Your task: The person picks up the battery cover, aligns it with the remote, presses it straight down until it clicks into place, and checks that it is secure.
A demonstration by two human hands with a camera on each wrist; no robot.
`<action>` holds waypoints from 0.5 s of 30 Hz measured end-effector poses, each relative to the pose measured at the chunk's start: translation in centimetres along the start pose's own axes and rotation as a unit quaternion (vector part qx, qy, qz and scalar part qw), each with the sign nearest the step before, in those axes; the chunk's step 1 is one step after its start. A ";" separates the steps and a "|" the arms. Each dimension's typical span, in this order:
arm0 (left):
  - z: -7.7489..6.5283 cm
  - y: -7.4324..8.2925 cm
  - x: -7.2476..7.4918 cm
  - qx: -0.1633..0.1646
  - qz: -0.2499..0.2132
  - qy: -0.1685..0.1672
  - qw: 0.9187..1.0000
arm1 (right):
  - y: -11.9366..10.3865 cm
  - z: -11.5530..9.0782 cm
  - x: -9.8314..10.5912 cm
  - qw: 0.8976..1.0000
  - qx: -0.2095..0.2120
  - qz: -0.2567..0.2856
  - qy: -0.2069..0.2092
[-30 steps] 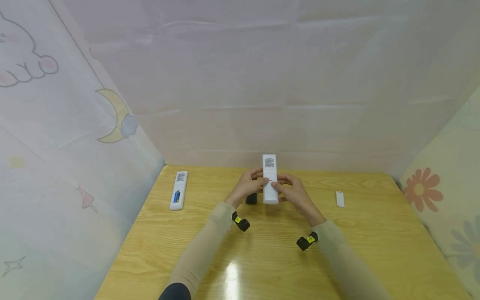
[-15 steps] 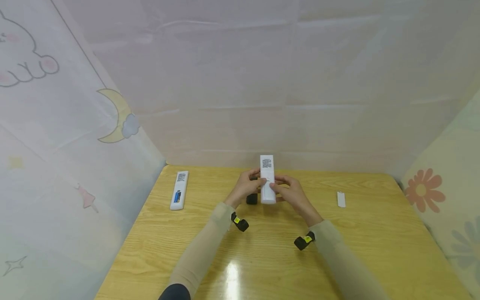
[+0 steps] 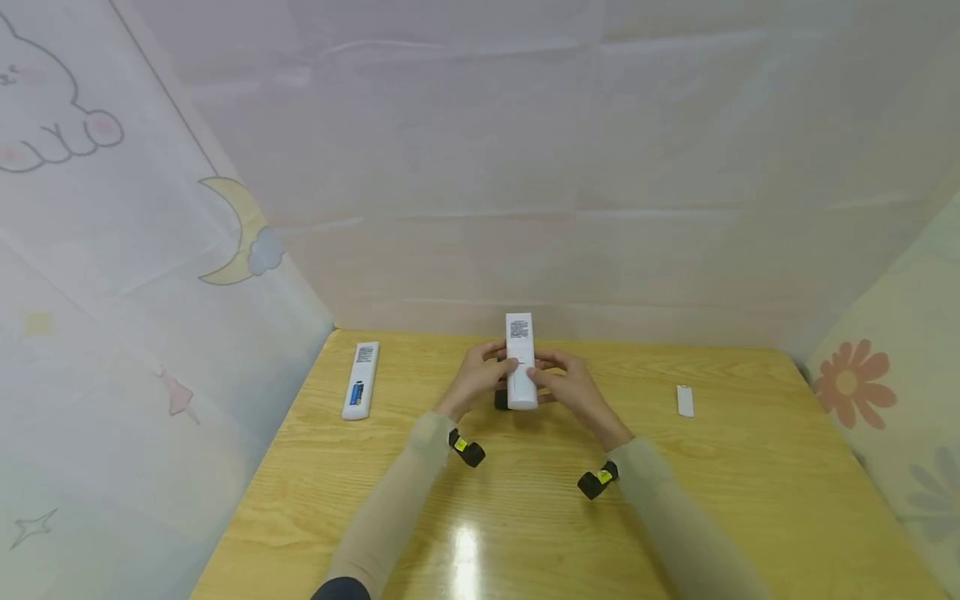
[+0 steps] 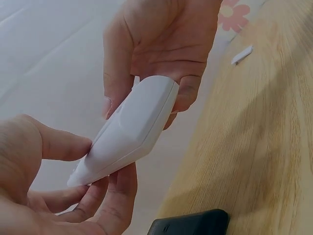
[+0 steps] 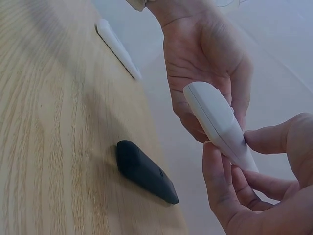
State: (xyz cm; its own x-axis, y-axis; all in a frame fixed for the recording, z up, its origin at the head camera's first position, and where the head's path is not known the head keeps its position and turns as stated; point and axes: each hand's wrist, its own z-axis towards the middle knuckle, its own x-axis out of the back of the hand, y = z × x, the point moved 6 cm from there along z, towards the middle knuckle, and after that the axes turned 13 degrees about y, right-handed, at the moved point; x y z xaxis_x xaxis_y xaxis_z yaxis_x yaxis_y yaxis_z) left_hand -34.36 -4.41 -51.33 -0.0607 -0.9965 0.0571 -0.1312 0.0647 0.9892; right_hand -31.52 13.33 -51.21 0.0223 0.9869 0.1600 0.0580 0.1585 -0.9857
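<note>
A white remote control [image 3: 520, 342] is held above the table between both hands, its back with printed text turned up. My left hand [image 3: 472, 379] grips its left side, thumb on the back and fingers beneath. My right hand [image 3: 573, 390] grips the right edge, its thumb near the seam of the battery cover. In the right wrist view a black remote control [image 5: 144, 169] lies on the table below; in the head view it is mostly hidden behind the left hand and white remote.
On the left of the wooden table [image 3: 525, 517] lies a second white remote [image 3: 361, 379], its battery compartment uncovered with a blue battery [image 3: 357, 392] inside. To the right lies a small white battery cover [image 3: 685, 401]. Fabric-covered walls [image 3: 465, 167] stand behind and at both sides.
Both hands have carried the white remote slightly to the left and a little lower. Their grip looks the same. The things on the table have not been moved.
</note>
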 end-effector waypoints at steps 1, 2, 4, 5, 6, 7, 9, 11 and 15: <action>0.0 -0.1 0.1 0.002 -0.002 0.001 1.000 | -0.1 0.0 -0.1 1.000 0.000 0.000 -0.004; 0.0 -0.2 0.3 0.002 -0.003 0.003 1.000 | -0.1 0.0 -0.3 1.000 0.001 0.000 -0.007; 0.1 -0.2 0.6 0.003 -0.006 0.002 1.000 | -0.2 0.1 -0.5 1.000 0.000 0.000 -0.010; 0.1 -0.3 0.8 0.005 -0.008 0.001 1.000 | -0.3 0.1 -0.6 1.000 0.000 -0.001 -0.009; 0.1 -0.4 0.9 0.006 -0.010 -0.001 1.000 | -0.3 0.2 -0.8 1.000 0.000 -0.002 -0.009; 0.2 -0.5 1.2 0.007 -0.012 -0.002 1.000 | -0.4 0.2 -1.0 1.000 0.001 -0.003 -0.009; 0.1 -0.5 1.8 0.008 -0.018 0.002 1.000 | -0.6 0.3 -1.6 1.000 0.007 -0.005 -0.013; 0.0 -0.7 2.8 0.011 -0.023 0.013 1.000 | -0.7 0.4 -2.7 1.000 0.011 -0.006 -0.020; -0.3 -0.9 4.7 0.013 -0.025 0.032 0.999 | -0.9 0.6 -4.6 1.000 0.010 0.000 -0.028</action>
State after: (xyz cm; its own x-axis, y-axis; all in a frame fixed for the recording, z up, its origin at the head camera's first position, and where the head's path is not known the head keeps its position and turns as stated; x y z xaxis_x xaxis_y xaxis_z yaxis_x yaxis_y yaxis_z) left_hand -34.23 -9.17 -51.94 0.0104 -0.9998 0.0175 -0.1582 0.0157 0.9873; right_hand -32.28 8.69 -51.12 -0.0342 0.9870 0.1573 0.0386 0.1586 -0.9866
